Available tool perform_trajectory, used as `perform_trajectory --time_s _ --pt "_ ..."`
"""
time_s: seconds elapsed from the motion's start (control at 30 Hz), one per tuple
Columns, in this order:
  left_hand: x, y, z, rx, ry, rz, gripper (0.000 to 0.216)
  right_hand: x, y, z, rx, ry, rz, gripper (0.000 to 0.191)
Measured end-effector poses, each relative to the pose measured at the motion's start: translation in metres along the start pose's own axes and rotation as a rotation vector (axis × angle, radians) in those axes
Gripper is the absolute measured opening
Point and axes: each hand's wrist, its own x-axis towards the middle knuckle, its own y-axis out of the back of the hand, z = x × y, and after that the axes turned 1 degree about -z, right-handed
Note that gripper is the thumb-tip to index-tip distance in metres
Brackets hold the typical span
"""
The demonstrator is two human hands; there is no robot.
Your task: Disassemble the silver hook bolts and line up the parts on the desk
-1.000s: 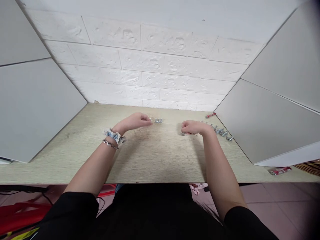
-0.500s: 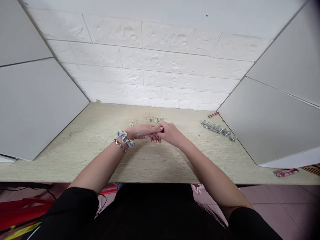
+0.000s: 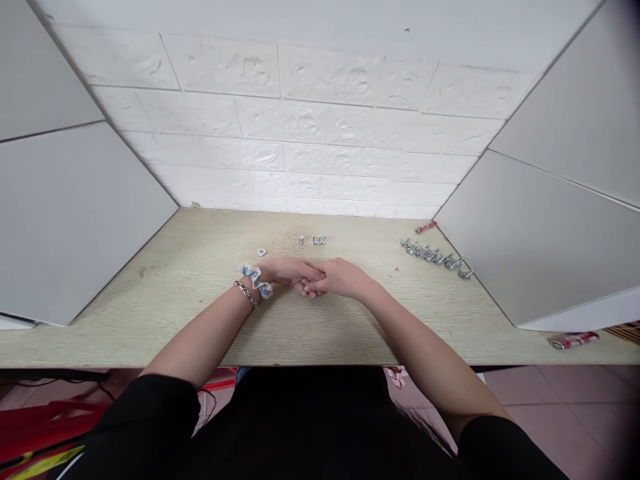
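Note:
Over the middle of the table, my left hand (image 3: 294,271) and my right hand (image 3: 343,277) meet with their fingers curled against each other. Both are closed, and whatever lies between the fingertips is hidden. Just beyond them stand three small bolts (image 3: 319,240) in a short row. A small stack of nuts or washers (image 3: 301,239) is left of the bolts. Closer to my left wrist lies a flat metal washer (image 3: 262,252). A scrunchie (image 3: 257,281) and a chain bracelet (image 3: 246,294) circle that wrist.
Along the right side runs a slanting row of several bolts with washers (image 3: 436,257). A red battery-like cylinder (image 3: 426,227) lies behind it, another red cylinder (image 3: 574,341) near the front right. Grey panels (image 3: 75,227) flank the table (image 3: 165,300); a white brick-patterned wall (image 3: 305,120) closes the back.
Both hands have come slightly nearer to me, uncovering the three bolts fully. My right fingers have turned downward over the left ones, and a metal glint between them is now hidden.

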Motion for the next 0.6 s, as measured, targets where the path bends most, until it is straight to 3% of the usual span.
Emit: perform_trajectory --time_s 0.1,0.37,0.47,0.6 --pt "0.000 0.003 0.001 -0.007 -0.027 0.066 0.023 0.001 0.000 -0.001 -0.103 -0.021 0.068 0.024" --pt "-0.008 0.006 0.008 -0.133 -0.157 0.197 0.024 0.004 0.000 -0.003 -0.119 -0.043 0.278 0.031" --pt "-0.009 0.008 0.008 -0.126 -0.180 0.197 0.023 0.003 0.000 -0.004 -0.143 -0.060 0.282 0.034" --pt "-0.010 0.013 0.006 -0.128 -0.196 0.178 0.023 0.002 0.000 -0.004 -0.044 0.047 0.262 0.028"
